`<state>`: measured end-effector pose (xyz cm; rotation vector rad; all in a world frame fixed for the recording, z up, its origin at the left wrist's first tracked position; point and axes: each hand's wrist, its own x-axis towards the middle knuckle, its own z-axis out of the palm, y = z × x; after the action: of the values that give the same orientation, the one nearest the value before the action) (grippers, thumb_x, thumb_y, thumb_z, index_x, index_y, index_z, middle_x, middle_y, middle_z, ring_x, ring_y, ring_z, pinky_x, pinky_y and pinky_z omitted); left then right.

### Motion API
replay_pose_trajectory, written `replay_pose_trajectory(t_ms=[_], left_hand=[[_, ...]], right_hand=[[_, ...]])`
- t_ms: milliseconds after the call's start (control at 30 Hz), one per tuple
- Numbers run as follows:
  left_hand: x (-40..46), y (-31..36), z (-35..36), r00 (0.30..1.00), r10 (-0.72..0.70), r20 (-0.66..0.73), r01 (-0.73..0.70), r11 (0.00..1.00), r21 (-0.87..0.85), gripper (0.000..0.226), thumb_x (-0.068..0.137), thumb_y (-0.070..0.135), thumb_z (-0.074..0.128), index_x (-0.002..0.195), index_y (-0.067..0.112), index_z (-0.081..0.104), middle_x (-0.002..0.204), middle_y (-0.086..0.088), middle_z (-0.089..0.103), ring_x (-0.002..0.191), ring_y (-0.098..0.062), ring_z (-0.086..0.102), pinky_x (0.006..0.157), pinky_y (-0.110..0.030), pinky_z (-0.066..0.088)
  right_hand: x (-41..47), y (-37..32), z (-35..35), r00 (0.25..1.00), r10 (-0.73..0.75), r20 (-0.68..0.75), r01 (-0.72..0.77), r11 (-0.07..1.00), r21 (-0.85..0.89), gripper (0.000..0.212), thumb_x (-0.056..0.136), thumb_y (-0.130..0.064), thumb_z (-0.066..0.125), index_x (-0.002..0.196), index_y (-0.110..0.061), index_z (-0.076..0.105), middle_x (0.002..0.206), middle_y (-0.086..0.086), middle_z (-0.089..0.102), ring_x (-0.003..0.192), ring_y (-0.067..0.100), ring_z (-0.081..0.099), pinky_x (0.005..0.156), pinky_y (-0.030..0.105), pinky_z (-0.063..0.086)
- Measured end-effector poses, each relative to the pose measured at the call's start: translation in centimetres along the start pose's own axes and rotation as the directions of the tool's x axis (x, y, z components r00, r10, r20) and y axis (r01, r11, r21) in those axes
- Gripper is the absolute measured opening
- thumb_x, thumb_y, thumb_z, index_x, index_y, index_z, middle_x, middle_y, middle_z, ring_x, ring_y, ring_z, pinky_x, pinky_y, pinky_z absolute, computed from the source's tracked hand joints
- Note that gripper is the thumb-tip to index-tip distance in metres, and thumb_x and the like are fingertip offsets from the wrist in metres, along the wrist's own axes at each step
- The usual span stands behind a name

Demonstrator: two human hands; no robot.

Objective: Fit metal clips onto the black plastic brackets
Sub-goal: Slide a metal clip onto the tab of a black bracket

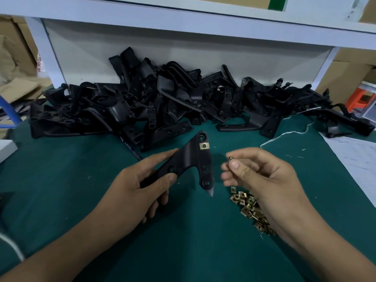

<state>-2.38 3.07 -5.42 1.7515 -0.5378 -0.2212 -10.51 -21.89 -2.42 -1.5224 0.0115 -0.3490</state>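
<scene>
one clip on the bracket, another pinched in the right hand

the left hand (140, 188) grips a black plastic bracket (191, 163) by its long lower arm, thumb curled over the top face and fingers wrapped beneath, holding it above the green mat (193, 241). the bracket is tilted, its forked end pointing away and to the right. one brass-coloured metal clip (204, 146) already sits on the far prong, just below the round hole at that tip. the near prong ends in a grey point and carries no clip.

the right hand (258, 178) hangs just right of the bracket, apart from it. its thumb and forefinger are drawn narrow and pinch a single loose clip (230, 159), seen edge-on; the other fingers are loosely curled.

no bin or tray holds the parts. the spare clips (249, 208) lie in a loose heap straight on the mat, under and beside the right wrist, partly hidden by it. the remaining brackets (162, 102) are piled in a wide black heap along the far side of the mat, against the white shelf frame (183, 23). cardboard boxes (14, 47) stand behind the frame on both sides; their contents cannot be seen. a white string (289, 131) trails across the mat on the right, and a dark pen (131, 148) lies at the near edge of the pile.
</scene>
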Motion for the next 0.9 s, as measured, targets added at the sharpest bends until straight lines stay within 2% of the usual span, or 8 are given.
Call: replay_pose_trajectory(t_ms=[67,167,433,900], left_hand=[[-0.1,0.1,0.0,1.0,0.002,-0.002,-0.002,1.0,-0.001,0.044,0.093,0.044,0.065,0.13,0.064,0.055,0.071,-0.004,0.067,0.047,-0.017,0.052,0.044,-0.028,0.046],[-0.2,0.4,0.0,1.0,0.006,-0.009,-0.006,1.0,0.001,0.044,0.091,0.046,0.065,0.13,0.065,0.055,0.07,-0.004,0.066,0.047,-0.015,0.052,0.043,-0.027,0.046],[-0.4,0.8,0.3,1.0,0.025,0.005,-0.025,1.0,-0.015,0.045,0.093,0.042,0.064,0.13,0.064,0.055,0.071,-0.007,0.066,0.046,-0.016,0.05,0.044,-0.027,0.045],[-0.2,0.1,0.2,0.997,0.073,0.02,-0.073,0.997,0.012,0.047,0.092,0.045,0.064,0.134,0.063,0.053,0.07,-0.007,0.065,0.044,-0.014,0.049,0.044,-0.02,0.045]], right_hand=[[-0.3,0.0,0.8,0.997,0.075,0.037,-0.079,0.99,0.117,0.023,0.08,-0.019,0.078,0.1,-0.007,0.077,0.095,0.024,0.076,0.084,0.033,0.077,0.073,0.032,0.062],[-0.7,-0.1,1.6,0.995,0.08,0.055,-0.089,0.981,0.174,0.023,0.082,-0.015,0.076,0.101,-0.002,0.074,0.093,0.028,0.075,0.083,0.037,0.077,0.072,0.035,0.063],[-0.8,-0.3,2.3,0.988,0.151,0.014,-0.151,0.973,0.175,0.021,0.081,-0.026,0.077,0.084,-0.004,0.076,0.084,0.03,0.074,0.064,0.03,0.074,0.059,0.032,0.062],[-1.0,0.2,2.7,0.99,0.142,0.017,-0.143,0.976,0.166,0.028,0.086,-0.031,0.076,0.083,-0.003,0.076,0.08,0.026,0.074,0.062,0.029,0.073,0.059,0.032,0.061]])
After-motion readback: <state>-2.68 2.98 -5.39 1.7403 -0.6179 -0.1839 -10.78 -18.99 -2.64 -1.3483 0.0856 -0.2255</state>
